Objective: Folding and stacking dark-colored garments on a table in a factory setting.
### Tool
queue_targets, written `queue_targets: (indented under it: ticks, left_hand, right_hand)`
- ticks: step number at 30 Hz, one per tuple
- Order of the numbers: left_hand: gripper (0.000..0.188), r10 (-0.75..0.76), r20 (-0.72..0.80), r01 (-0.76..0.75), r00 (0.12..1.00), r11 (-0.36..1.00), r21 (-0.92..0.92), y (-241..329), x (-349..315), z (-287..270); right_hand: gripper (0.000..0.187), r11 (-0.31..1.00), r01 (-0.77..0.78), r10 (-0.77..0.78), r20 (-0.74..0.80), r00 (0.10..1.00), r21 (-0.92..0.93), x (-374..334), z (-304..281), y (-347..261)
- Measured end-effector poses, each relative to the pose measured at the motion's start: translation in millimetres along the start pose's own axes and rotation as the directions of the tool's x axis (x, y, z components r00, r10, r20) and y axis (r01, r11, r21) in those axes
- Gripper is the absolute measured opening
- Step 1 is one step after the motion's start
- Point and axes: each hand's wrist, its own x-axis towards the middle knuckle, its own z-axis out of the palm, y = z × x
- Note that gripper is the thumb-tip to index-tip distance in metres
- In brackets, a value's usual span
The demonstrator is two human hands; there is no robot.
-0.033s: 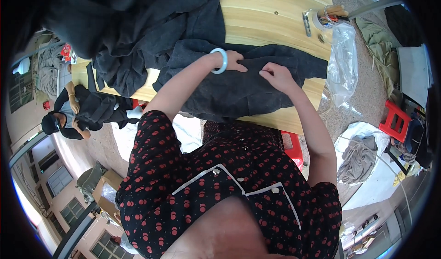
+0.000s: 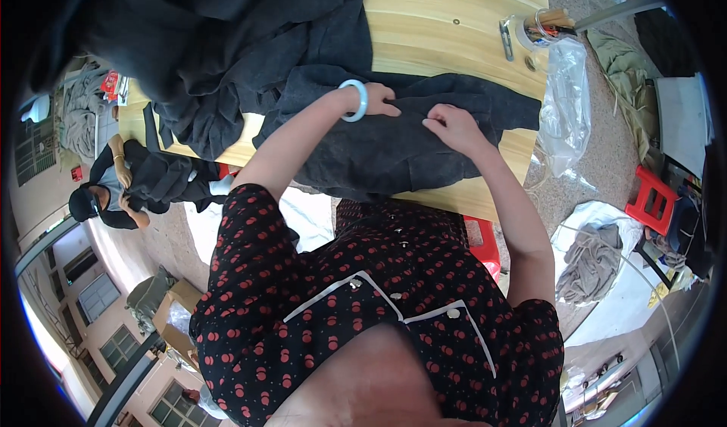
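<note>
A dark black garment (image 2: 379,151) lies spread along the near side of the wooden table, with a narrow sleeve-like end (image 2: 519,113) reaching toward the right edge. On its upper middle rests my left hand (image 2: 377,100), a pale blue bangle (image 2: 354,100) round the wrist; thumb and fingers are apart, and some fingertips are hard to see against the cloth. A short distance to the right, my right hand (image 2: 458,130) has its fingers curled together in a pinch on the same garment. Whatever fold lies between those fingertips is hidden.
A large heap of black cloth (image 2: 227,41) covers the table's left side. At the far right stand a jar of tools (image 2: 541,29), a small cutter (image 2: 506,39) and a clear plastic bag (image 2: 566,109). Red stools (image 2: 651,200) flank the table; another person (image 2: 113,177) handles dark cloth at left.
My left hand has shifted slightly left across the garment. My right hand has moved a touch to the left, still pinched on the cloth.
</note>
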Motion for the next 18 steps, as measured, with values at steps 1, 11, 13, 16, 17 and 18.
queue_targets:
  ticks: [1, 11, 13, 16, 17, 18]
  left_hand:
    - [0.051, -0.012, -0.019, 0.011, 1.000, 0.999, -0.033, -12, -9, 1]
    - [0.046, -0.186, -0.090, 0.165, 0.979, 0.966, -0.199, -27, -34, 13]
    - [0.049, -0.188, -0.089, 0.165, 0.978, 0.962, -0.217, -30, -36, 15]
    - [0.048, -0.232, -0.072, 0.220, 0.970, 0.964, -0.149, -25, -42, 14]
    - [0.048, -0.215, -0.048, 0.209, 0.975, 0.972, -0.107, -24, -44, 14]
    - [0.048, -0.199, -0.022, 0.198, 0.980, 0.978, -0.065, -23, -45, 15]
  right_hand:
    - [0.018, 0.979, 0.175, -0.176, -0.005, 0.984, -0.102, 2, 9, -5]
    - [0.029, 0.964, 0.229, -0.228, 0.028, 0.973, -0.135, 16, 56, -40]
    - [0.026, 0.947, 0.284, -0.276, 0.070, 0.959, -0.151, 11, 60, -44]
    - [0.015, 0.931, 0.321, -0.319, 0.041, 0.947, -0.175, 3, 69, -48]
    - [0.015, 0.930, 0.322, -0.320, 0.043, 0.946, -0.176, 2, 72, -48]
    - [0.014, 0.928, 0.327, -0.332, 0.002, 0.943, -0.180, 2, 77, -46]
